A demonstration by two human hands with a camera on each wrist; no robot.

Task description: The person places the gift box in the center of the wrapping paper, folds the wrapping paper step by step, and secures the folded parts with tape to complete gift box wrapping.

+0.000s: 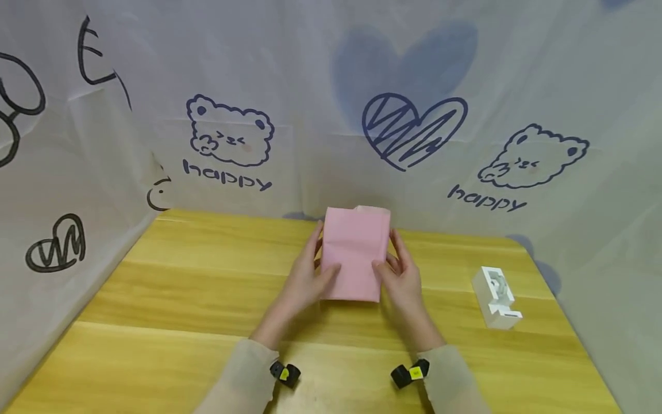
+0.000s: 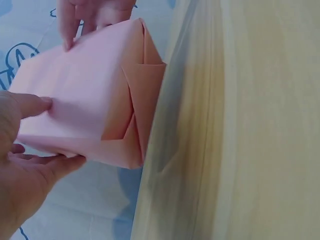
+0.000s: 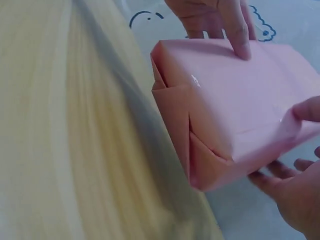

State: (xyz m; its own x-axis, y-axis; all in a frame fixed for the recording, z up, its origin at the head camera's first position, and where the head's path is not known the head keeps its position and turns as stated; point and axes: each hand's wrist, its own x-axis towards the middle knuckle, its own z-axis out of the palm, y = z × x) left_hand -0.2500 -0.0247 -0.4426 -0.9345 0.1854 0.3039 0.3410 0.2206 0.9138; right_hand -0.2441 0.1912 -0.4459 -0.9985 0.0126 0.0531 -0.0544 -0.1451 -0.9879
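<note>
A box wrapped in pink paper (image 1: 354, 253) is held between both hands over the far middle of the table. My left hand (image 1: 306, 279) grips its left side, thumb on the broad face and fingers round the edge. On the opposite side, my right hand (image 1: 405, 280) grips it the same way. Both wrist views show the end with folded paper flaps (image 2: 146, 95) close over the wood. A shiny strip (image 3: 195, 80) lies near that end's edge in the right wrist view. At the box's far end, a paler bit of paper (image 1: 373, 210) sticks up.
A white tape dispenser (image 1: 488, 293) stands on the wooden table (image 1: 207, 287) to the right. Behind the table hangs a white cloth (image 1: 320, 103) with drawn bears and hearts; it also runs along the left and right sides.
</note>
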